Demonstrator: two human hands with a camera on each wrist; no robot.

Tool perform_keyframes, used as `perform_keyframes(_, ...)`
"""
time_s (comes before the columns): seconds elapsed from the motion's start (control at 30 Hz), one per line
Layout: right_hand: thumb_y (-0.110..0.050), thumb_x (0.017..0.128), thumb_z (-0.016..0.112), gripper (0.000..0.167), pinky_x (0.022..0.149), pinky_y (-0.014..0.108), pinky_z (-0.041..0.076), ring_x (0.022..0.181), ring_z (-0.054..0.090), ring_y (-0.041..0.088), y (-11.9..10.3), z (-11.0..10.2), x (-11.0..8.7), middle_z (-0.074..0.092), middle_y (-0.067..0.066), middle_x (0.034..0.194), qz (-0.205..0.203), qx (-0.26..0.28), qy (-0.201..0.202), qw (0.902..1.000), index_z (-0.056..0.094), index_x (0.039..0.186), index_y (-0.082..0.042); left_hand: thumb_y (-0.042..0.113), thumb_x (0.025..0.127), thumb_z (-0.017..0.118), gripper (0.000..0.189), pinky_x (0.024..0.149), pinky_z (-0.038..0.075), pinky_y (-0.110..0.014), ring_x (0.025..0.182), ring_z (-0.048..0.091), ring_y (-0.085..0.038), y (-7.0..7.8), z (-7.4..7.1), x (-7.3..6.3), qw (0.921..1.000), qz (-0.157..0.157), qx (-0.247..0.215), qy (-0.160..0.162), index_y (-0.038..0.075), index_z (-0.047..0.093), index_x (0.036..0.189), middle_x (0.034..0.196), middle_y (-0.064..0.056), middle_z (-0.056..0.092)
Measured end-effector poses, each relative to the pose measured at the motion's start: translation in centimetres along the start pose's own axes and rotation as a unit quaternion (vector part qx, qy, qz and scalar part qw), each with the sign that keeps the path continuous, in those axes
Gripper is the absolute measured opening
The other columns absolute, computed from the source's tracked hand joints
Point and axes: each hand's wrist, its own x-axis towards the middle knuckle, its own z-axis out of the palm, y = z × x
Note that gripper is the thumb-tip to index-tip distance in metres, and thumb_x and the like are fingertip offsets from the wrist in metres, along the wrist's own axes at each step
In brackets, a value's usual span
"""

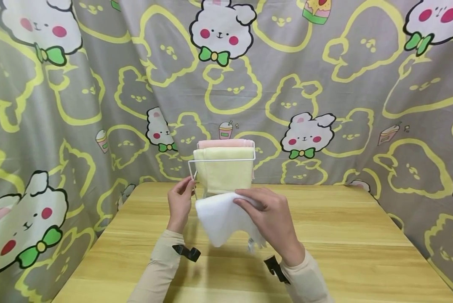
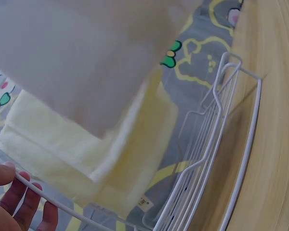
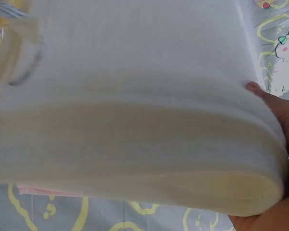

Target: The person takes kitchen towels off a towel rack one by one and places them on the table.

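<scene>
A white wire rack stands on the table with a pink towel at its back and a pale yellow towel hung in front of that. My left hand pinches the rack's left side, thumb and fingers round a thin wire in the left wrist view. With my right hand I grip the right end of a folded white towel, held up in front of the rack. Its lower edges hang loose, with a small label near the right corner. The towel hides the rack's lower front in the head view.
Under the rack lies a wood-grain table. A grey curtain printed with yellow outlines and white cartoon animals hangs behind and along both sides. Black straps circle both wrists over beige sleeves.
</scene>
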Motion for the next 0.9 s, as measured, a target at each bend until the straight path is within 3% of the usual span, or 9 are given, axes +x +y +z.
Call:
perform_keyframes(0.13,-0.018,0.083,0.087,0.019,0.068,0.024,0.063,0.084,0.075,0.010,-0.1,-0.2,-0.1,0.079,-0.002,0.098,0.051,0.015,-0.044,0.9976,0.082,0.101,-0.016,0.013,0.100,0.068,0.029,0.080,0.058,-0.017,0.087,0.065,-0.010,0.1,0.0,0.0,0.9999,-0.011,-0.005,-0.002,-0.002,0.070,0.125,0.120,-0.021,0.070)
perform_keyframes(0.33,-0.026,0.086,0.085,0.015,0.065,0.023,0.061,0.086,0.073,0.007,-0.6,-0.6,-0.2,0.079,-0.006,0.099,0.131,0.048,-0.125,0.9823,0.082,0.100,-0.022,0.011,0.100,0.067,0.030,0.082,0.060,-0.022,0.088,0.065,-0.009,0.2,0.0,0.0,0.9998,-0.013,-0.014,-0.008,-0.005,0.068,0.126,0.122,-0.022,0.068)
perform_keyframes(0.67,-0.032,0.089,0.081,0.015,0.079,0.025,0.060,0.096,0.072,0.006,-0.6,0.3,-0.5,0.078,-0.011,0.100,0.158,0.101,-0.208,0.9599,0.081,0.102,-0.026,0.017,0.101,0.068,0.032,0.085,0.060,-0.022,0.092,0.065,-0.010,0.4,-0.1,0.1,0.9995,-0.026,-0.013,-0.015,-0.001,0.069,0.127,0.123,-0.019,0.068)
perform_keyframes(0.8,-0.033,0.091,0.079,0.017,0.085,0.026,0.058,0.102,0.071,0.011,0.9,1.4,-0.7,0.078,-0.007,0.104,0.190,0.115,-0.248,0.9429,0.082,0.104,-0.022,0.016,0.101,0.068,0.031,0.085,0.060,-0.022,0.088,0.065,-0.005,0.4,-0.1,0.1,0.9994,-0.026,-0.016,-0.015,-0.001,0.069,0.127,0.122,-0.019,0.068)
perform_keyframes(0.9,-0.031,0.092,0.078,0.018,0.087,0.028,0.059,0.105,0.071,0.015,2.5,2.4,-1.1,0.078,-0.002,0.108,0.220,0.133,-0.274,0.9268,0.081,0.105,-0.019,0.015,0.101,0.067,0.030,0.083,0.060,-0.020,0.092,0.067,-0.011,0.4,-0.2,0.1,0.9996,-0.024,-0.011,-0.013,-0.001,0.070,0.126,0.120,-0.019,0.069)
